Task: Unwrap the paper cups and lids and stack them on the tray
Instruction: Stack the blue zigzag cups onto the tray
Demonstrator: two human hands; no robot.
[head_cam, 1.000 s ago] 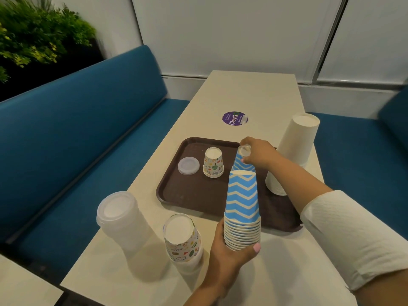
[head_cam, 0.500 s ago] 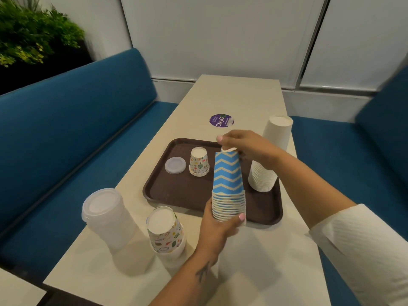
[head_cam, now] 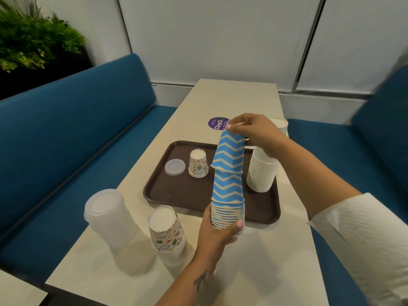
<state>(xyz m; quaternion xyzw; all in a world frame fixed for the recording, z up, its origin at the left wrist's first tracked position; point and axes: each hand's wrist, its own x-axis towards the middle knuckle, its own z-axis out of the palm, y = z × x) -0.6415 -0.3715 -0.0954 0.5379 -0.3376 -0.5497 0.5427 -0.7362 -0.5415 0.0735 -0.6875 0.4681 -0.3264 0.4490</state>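
Observation:
My left hand [head_cam: 217, 234] grips the base of an upside-down stack of blue zigzag cups [head_cam: 227, 195], held just above the near edge of the brown tray [head_cam: 176, 193]. My right hand [head_cam: 254, 131] pinches the top blue cup [head_cam: 229, 152] and holds it partly lifted off the stack. On the tray stand a single patterned cup [head_cam: 198, 163], one clear lid [head_cam: 175, 167] and a tall stack of white cups [head_cam: 262, 171]. On the table before the tray are a wrapped stack of lids [head_cam: 108, 217] and a wrapped stack of patterned cups [head_cam: 166, 230].
The cream table [head_cam: 234, 98] runs away from me between two blue benches [head_cam: 66, 138]. A purple round sticker [head_cam: 217, 123] lies beyond the tray. A green plant [head_cam: 28, 40] stands at the far left behind the bench.
My right hand has pulled the top blue cup upward, so a gap shows between it and the stack. My view has shifted a little to the right and closer.

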